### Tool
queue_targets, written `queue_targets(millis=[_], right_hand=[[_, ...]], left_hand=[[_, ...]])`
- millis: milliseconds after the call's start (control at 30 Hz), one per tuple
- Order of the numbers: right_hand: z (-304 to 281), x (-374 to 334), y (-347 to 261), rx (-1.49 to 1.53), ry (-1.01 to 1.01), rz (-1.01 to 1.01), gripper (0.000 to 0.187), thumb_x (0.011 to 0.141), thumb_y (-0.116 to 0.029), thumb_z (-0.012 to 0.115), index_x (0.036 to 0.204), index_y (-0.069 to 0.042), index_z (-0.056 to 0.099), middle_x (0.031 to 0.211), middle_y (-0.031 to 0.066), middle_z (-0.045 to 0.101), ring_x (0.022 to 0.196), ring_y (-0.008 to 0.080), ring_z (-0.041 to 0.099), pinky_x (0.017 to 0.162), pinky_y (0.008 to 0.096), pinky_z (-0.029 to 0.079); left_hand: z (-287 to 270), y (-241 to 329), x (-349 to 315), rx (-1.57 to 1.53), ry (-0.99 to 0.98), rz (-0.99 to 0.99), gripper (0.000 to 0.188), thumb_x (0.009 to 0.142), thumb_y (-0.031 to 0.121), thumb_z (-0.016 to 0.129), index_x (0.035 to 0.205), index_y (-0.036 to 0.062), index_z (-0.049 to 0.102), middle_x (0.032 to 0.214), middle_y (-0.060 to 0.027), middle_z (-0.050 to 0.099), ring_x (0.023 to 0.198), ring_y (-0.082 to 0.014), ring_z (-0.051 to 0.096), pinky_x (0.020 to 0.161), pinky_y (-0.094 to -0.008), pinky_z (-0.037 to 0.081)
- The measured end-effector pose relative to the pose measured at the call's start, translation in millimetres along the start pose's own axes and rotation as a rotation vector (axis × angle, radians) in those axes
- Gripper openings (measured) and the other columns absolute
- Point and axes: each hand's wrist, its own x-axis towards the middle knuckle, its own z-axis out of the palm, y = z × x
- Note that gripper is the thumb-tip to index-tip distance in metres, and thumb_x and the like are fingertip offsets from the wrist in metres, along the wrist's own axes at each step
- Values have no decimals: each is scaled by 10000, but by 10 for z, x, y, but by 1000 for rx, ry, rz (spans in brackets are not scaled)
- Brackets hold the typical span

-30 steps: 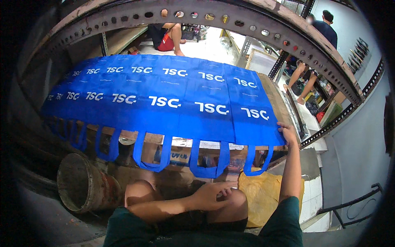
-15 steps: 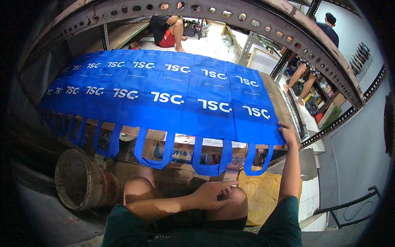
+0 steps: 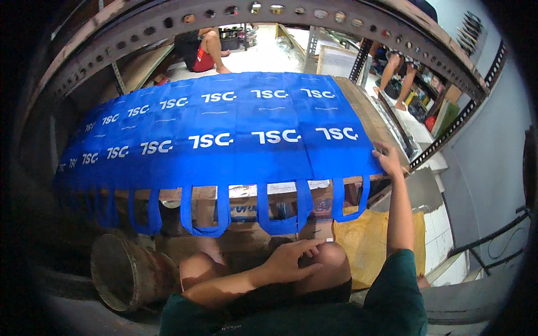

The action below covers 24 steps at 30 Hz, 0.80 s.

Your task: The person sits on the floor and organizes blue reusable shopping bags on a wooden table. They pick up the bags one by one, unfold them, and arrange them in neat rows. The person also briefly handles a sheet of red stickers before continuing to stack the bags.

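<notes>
Blue tote bags (image 3: 224, 162) lie in an overlapping row across a wooden table, with white lettering up and handle loops (image 3: 284, 227) hanging over the near edge. My right hand (image 3: 389, 161) is at the right edge of the rightmost bag, fingers bent and seemingly pinching that edge. My left hand (image 3: 291, 261) rests by my right knee, fingers curled. A small white thing (image 3: 329, 240) shows at its fingertips, too small to name.
A perforated metal beam (image 3: 246, 19) crosses above the table's far side. A stained bucket (image 3: 115, 271) stands at lower left, and a yellow sack (image 3: 370, 241) lies below the table. One person (image 3: 202, 50) sits beyond; another's legs (image 3: 395, 75) show at far right.
The view has shifted, so the table and bags sit differently in the picture. My right hand has moved slightly up along the bag's edge. My left hand stays by the knee.
</notes>
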Motion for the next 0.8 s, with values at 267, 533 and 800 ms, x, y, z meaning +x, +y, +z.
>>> queue_targets(millis=[267,533,800], right_hand=[[7,-193,63,-303,50,-85,352,817,-297,630,1133,-144,657,1252,156,547,1185,330,481,1004,425,364],[32,-198,37,-372,121,-94,340,828,-321,601,1123,-164,665,1240,140,558,1180,324,481,1004,444,349],[104,-140,-50,-434,89,-53,353,838,-360,579,1135,-188,660,1259,102,553,1219,285,458,1025,440,322]], left_hand=[[58,-11,120,-1,-8,-11,579,791,250,725,1303,117,488,978,-77,633,874,-192,615,800,-312,488],[88,27,191,-16,-24,-27,555,792,278,711,1286,119,512,972,-82,626,872,-204,618,790,-315,502],[79,22,122,25,-19,-16,550,799,267,711,1289,116,512,996,-86,631,890,-193,619,793,-312,500]])
